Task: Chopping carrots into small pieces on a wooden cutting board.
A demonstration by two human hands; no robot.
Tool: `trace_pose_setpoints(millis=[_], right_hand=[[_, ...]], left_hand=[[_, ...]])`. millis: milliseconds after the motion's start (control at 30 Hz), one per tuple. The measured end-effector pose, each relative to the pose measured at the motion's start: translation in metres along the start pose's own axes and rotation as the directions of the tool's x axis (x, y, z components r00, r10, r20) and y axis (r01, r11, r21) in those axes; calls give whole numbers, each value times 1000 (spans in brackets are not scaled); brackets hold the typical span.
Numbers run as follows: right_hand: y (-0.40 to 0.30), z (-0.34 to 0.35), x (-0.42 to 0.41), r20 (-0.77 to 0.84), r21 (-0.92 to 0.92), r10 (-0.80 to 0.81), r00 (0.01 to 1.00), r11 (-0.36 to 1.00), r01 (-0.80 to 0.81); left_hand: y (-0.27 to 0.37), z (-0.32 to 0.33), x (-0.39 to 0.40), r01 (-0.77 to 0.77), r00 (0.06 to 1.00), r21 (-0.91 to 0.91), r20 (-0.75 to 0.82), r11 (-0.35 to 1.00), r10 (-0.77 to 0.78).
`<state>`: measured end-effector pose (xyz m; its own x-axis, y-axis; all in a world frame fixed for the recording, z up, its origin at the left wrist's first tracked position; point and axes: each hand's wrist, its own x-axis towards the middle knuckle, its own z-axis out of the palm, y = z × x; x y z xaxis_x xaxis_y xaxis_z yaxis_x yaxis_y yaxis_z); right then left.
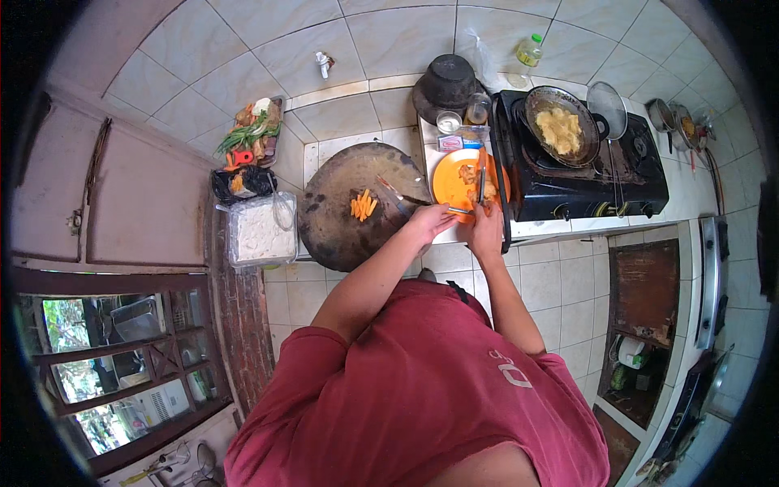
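Observation:
My right hand [487, 230] grips a metal utensil, probably tongs [482, 176], at the front of an orange plate [447, 179]. Browned fried pieces [468, 174] lie on that plate, partly under the metal arm. My left hand [433, 223] is at the plate's front left rim, fingers extended beside a second metal length [459, 210]; whether it grips this is unclear. Left of the hands is a round wooden chopping board [328, 182]. On it are a small pile of cut orange sticks, likely carrot [364, 205], and a knife [394, 196].
A black gas stove [529, 198] stands right of the plate, bearing a pan [535, 143] with yellow food frying and a long-handled strainer [607, 112]. A tub of white flour-like powder [261, 234] and a vegetable tray [277, 131] are at left. Behind stands a dark pot [449, 79].

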<state>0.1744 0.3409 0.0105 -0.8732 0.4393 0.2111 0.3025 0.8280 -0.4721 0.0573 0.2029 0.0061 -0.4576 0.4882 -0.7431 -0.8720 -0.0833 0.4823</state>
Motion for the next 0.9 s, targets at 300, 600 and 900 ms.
trace_pose_setpoints(millis=[300,600,900], right_hand=[[-20,4,-6,9,-2,-103,995,995,103],[-22,26,23,178,-128,1,984,992,22],[-27,29,29,193,-36,-51,980,998,59]], left_hand=[[7,-2,-51,-136,990,357,31,924,134],[4,-53,-73,-459,572,849,58,261,818],[8,-62,-65,-544,599,806,177,234,781]])
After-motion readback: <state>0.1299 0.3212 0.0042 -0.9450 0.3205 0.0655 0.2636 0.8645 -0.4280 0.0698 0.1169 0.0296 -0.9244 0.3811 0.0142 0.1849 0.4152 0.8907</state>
